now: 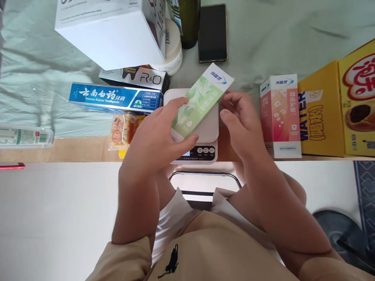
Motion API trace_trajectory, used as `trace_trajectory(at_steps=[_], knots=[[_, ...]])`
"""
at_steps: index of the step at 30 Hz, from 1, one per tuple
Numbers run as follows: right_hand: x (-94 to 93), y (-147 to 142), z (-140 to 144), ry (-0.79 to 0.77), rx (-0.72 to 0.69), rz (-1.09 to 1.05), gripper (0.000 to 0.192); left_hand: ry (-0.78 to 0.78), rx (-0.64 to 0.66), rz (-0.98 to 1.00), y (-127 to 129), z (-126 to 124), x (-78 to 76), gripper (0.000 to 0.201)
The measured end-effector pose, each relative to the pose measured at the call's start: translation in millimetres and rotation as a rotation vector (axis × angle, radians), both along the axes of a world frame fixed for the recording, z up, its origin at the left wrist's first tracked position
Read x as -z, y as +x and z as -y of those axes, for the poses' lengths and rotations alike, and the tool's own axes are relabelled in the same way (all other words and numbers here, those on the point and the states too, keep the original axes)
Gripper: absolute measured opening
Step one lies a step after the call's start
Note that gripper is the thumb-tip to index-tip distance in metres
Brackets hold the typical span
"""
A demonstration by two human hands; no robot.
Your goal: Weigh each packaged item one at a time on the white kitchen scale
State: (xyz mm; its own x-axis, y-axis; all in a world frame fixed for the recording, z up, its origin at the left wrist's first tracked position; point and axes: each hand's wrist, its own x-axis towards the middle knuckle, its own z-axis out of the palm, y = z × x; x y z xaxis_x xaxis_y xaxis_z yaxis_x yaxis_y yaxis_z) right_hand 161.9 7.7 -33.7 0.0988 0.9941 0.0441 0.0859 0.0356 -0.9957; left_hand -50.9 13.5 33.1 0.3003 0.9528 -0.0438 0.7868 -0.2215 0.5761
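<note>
A green-and-white toothpaste box (pixel 202 99) slants above a white digital kitchen scale (pixel 211 130), its upper end pointing right. My left hand (pixel 159 130) grips the lower left part, with thumb and fingers on opposite sides. Close to the box's upper right end is my right hand (pixel 241 123), its fingers loosely bent and the thumb apart from them, holding nothing. The box covers much of the scale's plate, and whether it touches the plate I cannot tell. Part of the scale's display is hidden behind my left hand.
Left stand a blue toothpaste box (pixel 114 96), a black-and-white R&O box (pixel 140 76) and a wrapped snack (pixel 119 130). Behind are a large white box (pixel 117 39), a Dove tub (pixel 172 50), a dark bottle (pixel 187 23) and a phone (pixel 213 33). Right: a pink toothpaste box (pixel 281 117) and yellow cartons (pixel 325 113).
</note>
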Motion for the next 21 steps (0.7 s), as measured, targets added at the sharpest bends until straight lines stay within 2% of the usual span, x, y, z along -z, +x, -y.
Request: trace_trajectory(at_steps=[4,7,9,12,14,16,19,21], knots=[[1.4,-1.5,0.2,0.072,-0.039,0.008,0.035,0.022,-0.011,0.215,0.4,1.1,4.6,0.062],[-7.9,-2.0,2.3,0.23,-0.112,-0.001,0.049,0.125,-0.046,0.443,11.8,7.4,10.3,0.06],[-17.9,-2.3,5.5,0.29,-0.178,-0.04,0.054,0.1,-0.028,0.634,26.2,14.1,12.8,0.061],[-31.4,-0.6,9.9,0.334,-0.165,-0.092,0.05,-0.14,0.008,0.957,49.5,22.4,15.3,0.058],[-36.5,3.2,11.3,0.321,-0.131,-0.079,0.047,-0.3,-0.046,1.107,61.0,24.4,17.1,0.052],[-39.4,9.0,11.9,0.278,-0.09,-0.046,0.05,-0.412,-0.113,1.157,67.7,24.5,18.9,0.055],[-47.1,18.4,15.3,0.225,0.047,0.126,0.055,-0.508,-0.142,1.146,74.0,26.1,21.6,0.071],[-59.1,21.8,21.4,0.263,0.156,0.228,0.045,-0.532,-0.15,1.146,80.1,29.0,23.5,0.075]])
